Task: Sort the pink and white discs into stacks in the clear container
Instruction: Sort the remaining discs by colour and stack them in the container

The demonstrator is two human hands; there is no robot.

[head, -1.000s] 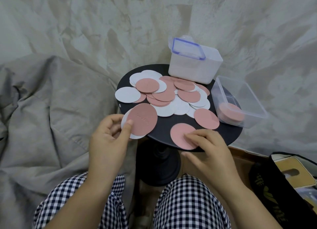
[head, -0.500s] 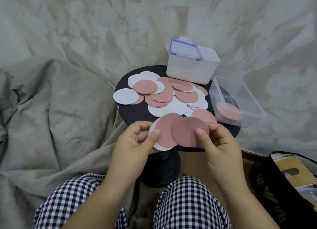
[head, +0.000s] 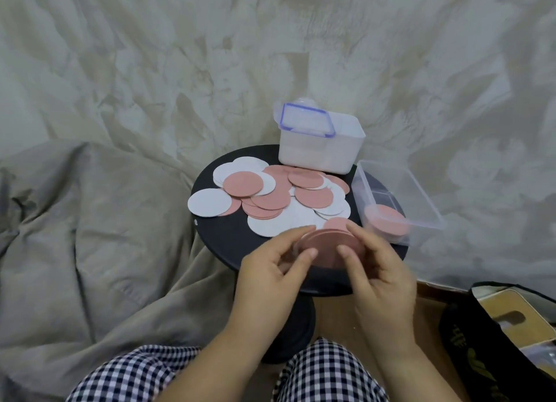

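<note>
Grip: left hand (head: 269, 270) and right hand (head: 383, 276) pinch pink discs (head: 328, 245); perhaps three stacked.

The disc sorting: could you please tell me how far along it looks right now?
Early days. Done: one short pink stack sits in the clear container; no white stack shows there. In hand: the left hand and right hand together hold a few pink discs over the near edge of the black table. Left: the mixed pile of pink and white discs lying on the table.
</note>
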